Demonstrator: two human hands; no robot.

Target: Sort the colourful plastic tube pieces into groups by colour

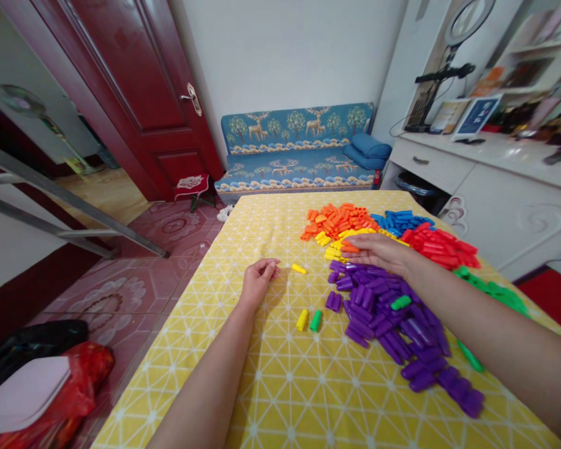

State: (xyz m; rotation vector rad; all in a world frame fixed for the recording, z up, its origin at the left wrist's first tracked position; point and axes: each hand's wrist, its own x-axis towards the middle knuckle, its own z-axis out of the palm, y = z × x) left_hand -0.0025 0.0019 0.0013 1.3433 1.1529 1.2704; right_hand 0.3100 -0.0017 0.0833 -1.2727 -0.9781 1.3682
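My left hand (260,278) rests over the tablecloth with thumb and fingers pinched together; whatever is between them, if anything, is hidden. Just right of its fingertips lies a yellow plastic cap (299,269), like a marker cap. My right hand (378,251) reaches over the yellow caps (333,254), an orange cap (350,247) between its thumb and fingers. Below it spreads a large heap of purple caps (367,299), with one green cap (401,303) on top. Nearer me, another yellow cap (302,320) stands beside a green cap (315,321).
Around the table (206,349) edge of the heap lie orange caps (343,217), blue caps (404,220), red caps (442,246) and green caps (493,290). Behind are a blue sofa (299,163) and a red stool (192,185). A white cabinet (509,187) stands right, a metal ladder (88,215) left.
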